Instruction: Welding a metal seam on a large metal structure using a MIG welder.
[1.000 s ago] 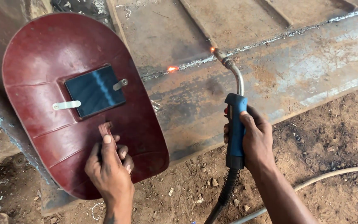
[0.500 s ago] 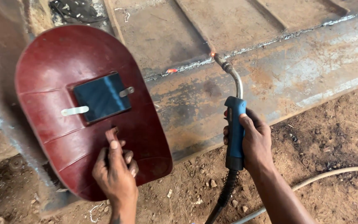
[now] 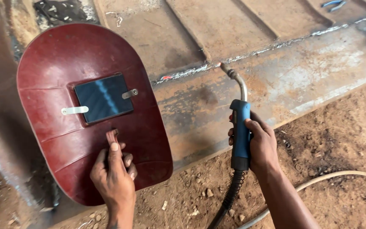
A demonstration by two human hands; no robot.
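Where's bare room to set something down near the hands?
Free: dirt ground right of the right hand, above the pale hose; bare steel plate beyond the weld seam. Crowded: left side, under the red shield held by the left hand.

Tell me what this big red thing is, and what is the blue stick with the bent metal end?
The picture comes from a camera on a person's head, looking down at that person's own two hands. There is no machine arm here.

The left hand holds a red shield by a small handle on its back. The shield has a dark glass window in the middle, for looking at very bright light safely.

The right hand grips a welding torch by its blue handle. Its bent metal neck ends close to a rough line, the seam, which runs across big rusty steel plates. A small spot on the seam glows red, left of the tip.

A black hose hangs from the torch down to the dirt ground, where a pale cable lies.
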